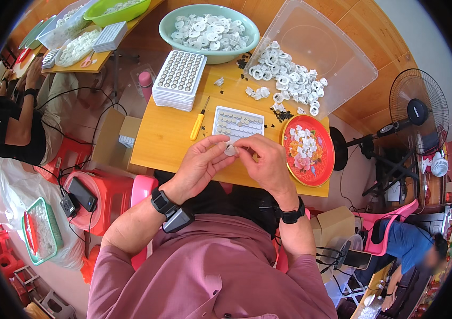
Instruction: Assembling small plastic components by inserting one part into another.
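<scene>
Between the fingertips of both my hands is a small round white plastic part (230, 150), held just off the table's near edge. My left hand (203, 161) pinches it from one side, thumb and forefinger closed on it. My right hand (263, 161) grips its other side, with the fingers curled. Right behind my hands lies a white tray (239, 123) holding rows of small round metallic pieces. A yellow-handled screwdriver (199, 122) rests to the left of that tray. A red floral round tray (291, 165) with small white parts stands beside my right hand.
A stack of filled white trays (177, 91) and a pale green basin (211, 52) of white discs stand further back. White ring parts (282, 74) spill from a clear plastic bin (332, 45). A fan (417, 110) stands right; one person (18, 127) sits left, another (409, 244) works lower right.
</scene>
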Tool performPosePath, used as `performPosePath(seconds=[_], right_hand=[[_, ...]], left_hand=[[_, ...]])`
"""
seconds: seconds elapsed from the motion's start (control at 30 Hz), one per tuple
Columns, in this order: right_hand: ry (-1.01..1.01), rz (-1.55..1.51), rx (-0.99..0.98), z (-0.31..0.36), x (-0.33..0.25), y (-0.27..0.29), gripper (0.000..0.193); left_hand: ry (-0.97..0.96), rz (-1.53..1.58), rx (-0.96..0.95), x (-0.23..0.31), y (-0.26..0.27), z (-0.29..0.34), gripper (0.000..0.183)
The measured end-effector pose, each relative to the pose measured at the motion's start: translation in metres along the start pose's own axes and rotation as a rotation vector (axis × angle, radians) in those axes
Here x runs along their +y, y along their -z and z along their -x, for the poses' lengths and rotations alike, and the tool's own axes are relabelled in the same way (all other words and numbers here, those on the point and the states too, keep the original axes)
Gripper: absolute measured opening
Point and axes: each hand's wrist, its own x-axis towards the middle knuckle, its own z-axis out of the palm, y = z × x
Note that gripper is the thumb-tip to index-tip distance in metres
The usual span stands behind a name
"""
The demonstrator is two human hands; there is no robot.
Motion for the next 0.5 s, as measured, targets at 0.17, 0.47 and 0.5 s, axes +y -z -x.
performPosePath(seconds=[0.17,0.47,0.5], right_hand=[[0.018,-0.002,-0.035,0.0,-0.002,0.0,0.01],[-0.213,-0.158,0.106,-0.002,0.003,0.018,0.011],[-0.226,-0.175,0.11,-0.001,0.005,0.016,0.011]], left_hand=[[-0.016,0.005,0.007,-0.003,0.005,-0.001,0.026],[0.004,0.049,-0.022,0.006,-0.005,0.0,0.031],[0.005,0.062,-0.02,0.006,-0.004,0.0,0.032]])
